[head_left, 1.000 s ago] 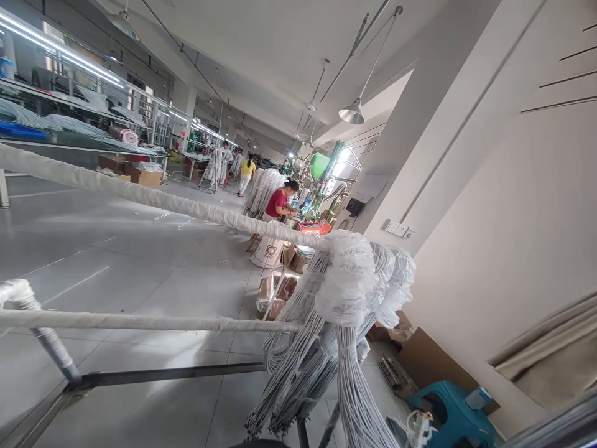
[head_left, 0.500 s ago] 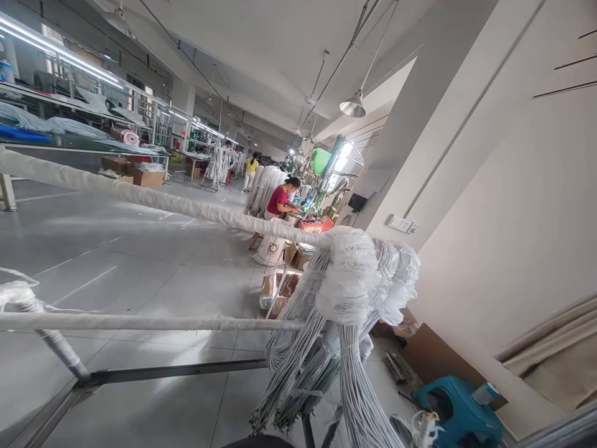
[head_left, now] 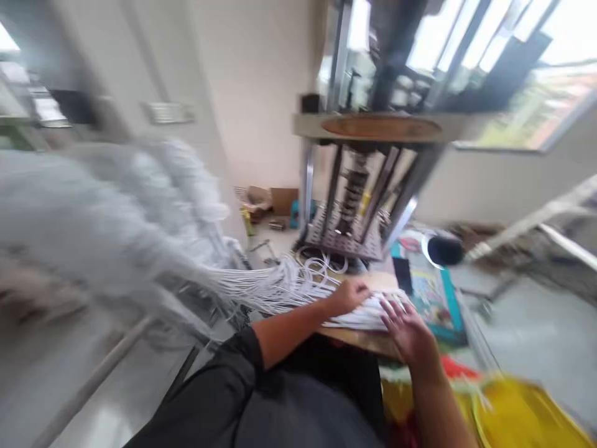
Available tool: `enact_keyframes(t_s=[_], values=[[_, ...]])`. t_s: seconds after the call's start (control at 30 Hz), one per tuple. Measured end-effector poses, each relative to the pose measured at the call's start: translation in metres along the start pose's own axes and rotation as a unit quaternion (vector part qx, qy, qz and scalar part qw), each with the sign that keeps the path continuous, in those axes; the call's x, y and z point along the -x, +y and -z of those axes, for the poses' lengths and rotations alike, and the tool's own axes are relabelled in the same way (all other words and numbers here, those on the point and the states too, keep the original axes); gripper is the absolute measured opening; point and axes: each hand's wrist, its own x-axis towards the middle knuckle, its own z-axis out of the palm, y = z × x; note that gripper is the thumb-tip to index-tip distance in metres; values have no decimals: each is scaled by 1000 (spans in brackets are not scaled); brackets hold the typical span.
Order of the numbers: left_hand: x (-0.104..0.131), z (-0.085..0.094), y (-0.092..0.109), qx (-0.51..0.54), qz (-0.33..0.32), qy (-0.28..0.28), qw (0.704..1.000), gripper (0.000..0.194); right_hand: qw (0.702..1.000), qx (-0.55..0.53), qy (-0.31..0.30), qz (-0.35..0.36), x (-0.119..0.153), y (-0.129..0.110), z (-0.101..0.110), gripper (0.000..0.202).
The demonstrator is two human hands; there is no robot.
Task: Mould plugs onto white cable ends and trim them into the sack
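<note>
A thick bundle of white cords (head_left: 275, 286) runs from the left onto a small wooden work surface (head_left: 368, 339) in front of my body. My left hand (head_left: 347, 296) rests over the cords with its fingers curled; blur hides whether it grips any. Beside it on the right, my right hand (head_left: 405, 323) lies on the cord ends with its fingers spread. Loose loops of cord (head_left: 319, 267) lie behind my left hand, at the foot of a metal machine frame (head_left: 347, 233).
Plastic-wrapped bundles (head_left: 153, 205) hang at the left on a rack. A yellow bag (head_left: 522, 414) is at the lower right, below a teal-edged board (head_left: 433, 298). A round black object (head_left: 445, 251) stands behind the board. Cardboard (head_left: 284, 202) lies by the wall.
The view has swung right and down, away from the long room and the other people. Both my hands, the cords on the work surface and the machine have come into view.
</note>
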Motion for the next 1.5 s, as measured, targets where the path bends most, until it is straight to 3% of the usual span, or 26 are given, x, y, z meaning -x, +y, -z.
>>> enact_keyframes(t_s=[0.07,0.13,0.27,0.53,0.73,0.87,1.0,1.17,1.23,1.33,1.37,1.5], values=[[1,-42,-17,1,18,-78,997,32,993,-85,81,-34,43,14,25,39],[3,-55,-25,-22,22,-105,994,32,976,-177,121,-44,53,25,33,50],[-1,-53,-19,-83,29,-132,987,33,964,-221,145,-27,42,24,38,57],[-20,-66,-12,-115,58,-199,972,31,944,-246,220,5,41,21,67,38],[-26,-66,-17,6,171,-284,944,34,944,-196,266,10,31,17,77,30],[-27,-61,-19,52,195,-317,927,39,962,-185,199,7,35,8,69,37],[-29,-55,-20,96,212,-304,924,40,952,-188,240,15,42,4,61,44],[-32,-57,-20,112,224,-322,913,40,954,-184,234,27,35,-6,68,43],[-31,-57,-20,117,233,-326,909,40,972,-140,185,22,30,-15,77,48],[-32,-52,-19,140,240,-341,898,41,998,-62,24,-22,23,-28,96,59],[-33,-49,-19,151,242,-345,894,41,999,-18,-1,-29,20,-31,103,63],[-38,-33,-19,225,239,-302,895,45,974,219,8,62,14,-25,126,82]])
